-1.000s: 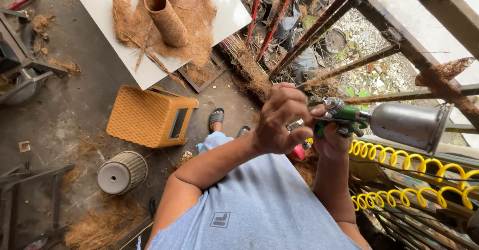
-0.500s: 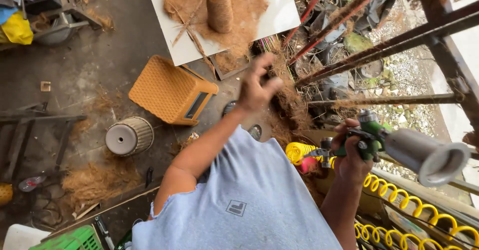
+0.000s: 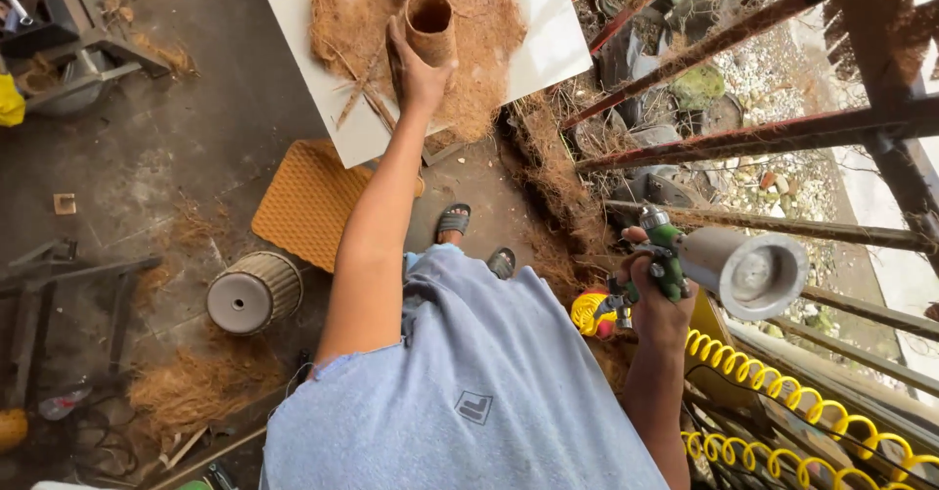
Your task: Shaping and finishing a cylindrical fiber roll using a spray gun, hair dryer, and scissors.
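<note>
A tube of coconut fibre (image 3: 429, 26) stands on a heap of loose coir (image 3: 479, 40) at the far end of the scene, its open mouth facing up, on a white board (image 3: 293, 21). The left hand (image 3: 411, 65) reaches out at full stretch and wraps around the tube's near side, fingers closed on it. To the right and nearer, the right hand (image 3: 653, 299) is clenched around the green handle of a spray gun (image 3: 675, 260), whose metal cup (image 3: 748, 273) points its round end toward the camera. A yellow coiled air hose (image 3: 773, 392) runs along the near right, beneath rusty bars (image 3: 743, 138). On the concrete floor to the left lie an orange woven stool (image 3: 308, 201) and, nearer, an overturned ribbed grey pot (image 3: 252, 292), with loose fibre scattered about. Two sandalled feet (image 3: 474, 241) show beyond the blue-grey shirt (image 3: 469, 392).
</note>
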